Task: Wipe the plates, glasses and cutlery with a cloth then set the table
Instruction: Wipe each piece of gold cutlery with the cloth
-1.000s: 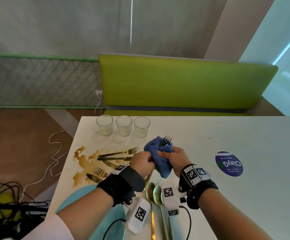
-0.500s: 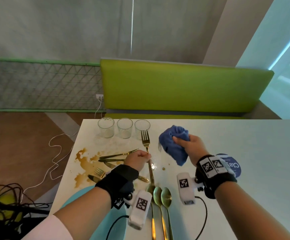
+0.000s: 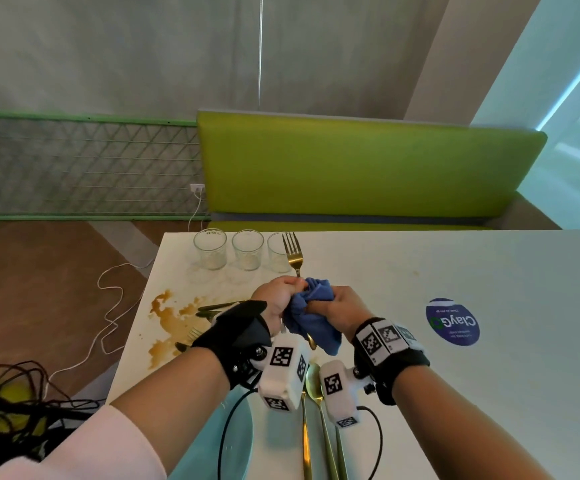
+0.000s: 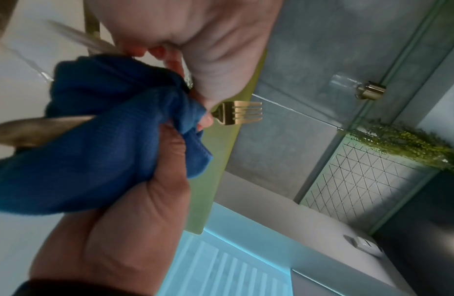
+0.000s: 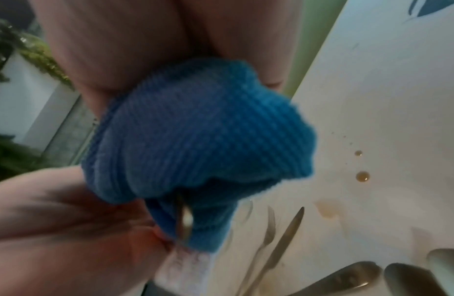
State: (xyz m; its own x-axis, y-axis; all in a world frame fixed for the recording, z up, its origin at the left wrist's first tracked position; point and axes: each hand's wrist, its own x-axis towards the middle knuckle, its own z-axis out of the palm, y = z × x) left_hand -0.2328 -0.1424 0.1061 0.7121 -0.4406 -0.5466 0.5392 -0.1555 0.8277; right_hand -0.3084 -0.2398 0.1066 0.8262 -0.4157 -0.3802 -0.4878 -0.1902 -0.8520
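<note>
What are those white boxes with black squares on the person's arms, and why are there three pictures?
Those boxes are little cameras strapped to a person's wrists. The big picture comes from a camera on the head, looking down at the white table. The other two look along each hand, very close up. The left hand holds a gold fork near its prongs. The right hand squeezes a blue cloth around the fork's handle to wipe it. On the table stand three glasses, and there are spoons, more cutlery in a brown spill, a light blue plate and a round sticker.

Three glasses (image 3: 247, 252), one blue cloth (image 3: 311, 317), one raised fork (image 3: 293, 254), one teal plate (image 3: 243, 441).
</note>
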